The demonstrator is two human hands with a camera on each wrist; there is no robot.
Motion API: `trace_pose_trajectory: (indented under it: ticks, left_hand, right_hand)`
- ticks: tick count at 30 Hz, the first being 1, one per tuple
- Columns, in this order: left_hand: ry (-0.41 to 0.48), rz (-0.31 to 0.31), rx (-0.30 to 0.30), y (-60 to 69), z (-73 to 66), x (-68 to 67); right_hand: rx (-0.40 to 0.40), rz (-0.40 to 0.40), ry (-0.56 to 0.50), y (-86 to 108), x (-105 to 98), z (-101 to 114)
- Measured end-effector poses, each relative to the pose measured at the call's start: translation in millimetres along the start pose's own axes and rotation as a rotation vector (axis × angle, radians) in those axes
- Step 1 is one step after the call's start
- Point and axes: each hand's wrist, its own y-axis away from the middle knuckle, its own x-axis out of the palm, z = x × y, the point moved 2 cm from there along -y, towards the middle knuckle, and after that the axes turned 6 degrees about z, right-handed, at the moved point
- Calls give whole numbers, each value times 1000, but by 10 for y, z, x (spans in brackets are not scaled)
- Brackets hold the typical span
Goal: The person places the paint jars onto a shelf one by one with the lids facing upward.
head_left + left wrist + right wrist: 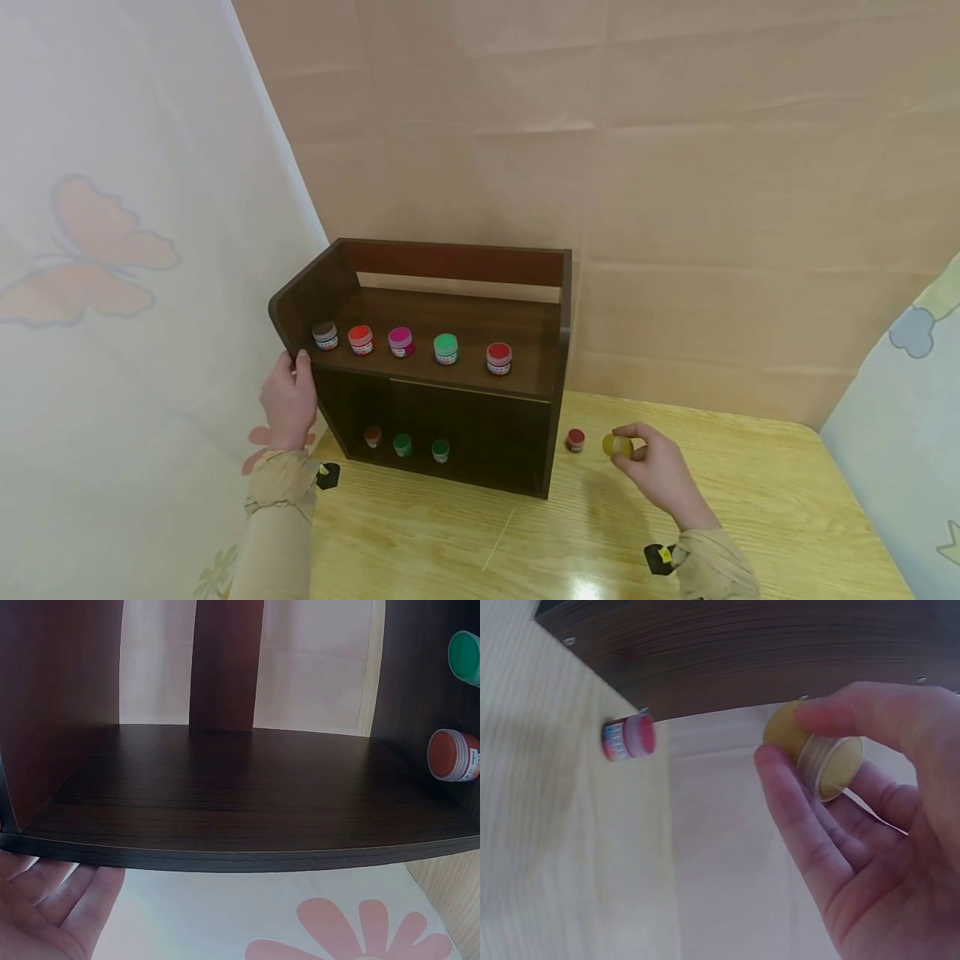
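My right hand (663, 475) pinches a small yellow paint jar (787, 733) between thumb and fingers, above the table and right of the dark wooden shelf (480, 408). The jar lies tilted in the fingers, its clear rim toward the palm. Close by, a red paint jar (575, 440) stands on the table beside the shelf. My left hand (290, 404) holds the shelf's left side panel at its front edge; in the left wrist view its fingers (56, 892) reach behind the panel. The thumb is out of that view.
Along the upper board stand brown (325, 336), orange-red (361, 340), magenta (401, 342), green (446, 349) and red jars (498, 358). Three more jars, including a dark green one (402, 445), stand in the lower compartment. A printed curtain (150, 375) hangs close at left.
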Motion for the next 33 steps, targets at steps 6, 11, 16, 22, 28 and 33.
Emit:
trace_pose_trajectory:
  ticks: [6, 11, 16, 22, 28, 33]
  left_hand:
    - [0, 7, -12, 1, -12, -3]
    - [2, 10, -13, -3, -9, -2]
    - [-5, 10, -5, -5, 0, 0]
    - [5, 12, -1, 3, -12, -5]
    - [-4, -1, 8, 7, -18, -10]
    - [-9, 1, 8, 9, -34, -16]
  right_hand:
    - [-70, -61, -5, 36, -91, 163]
    - [-177, -130, -7, 66, -161, 308]
    - [-271, -193, -2, 106, -221, 451]
    - [-321, -244, -21, 157, -283, 612]
    - [-362, -295, -50, 209, -354, 769]
    - [-378, -358, -72, 267, -405, 897]
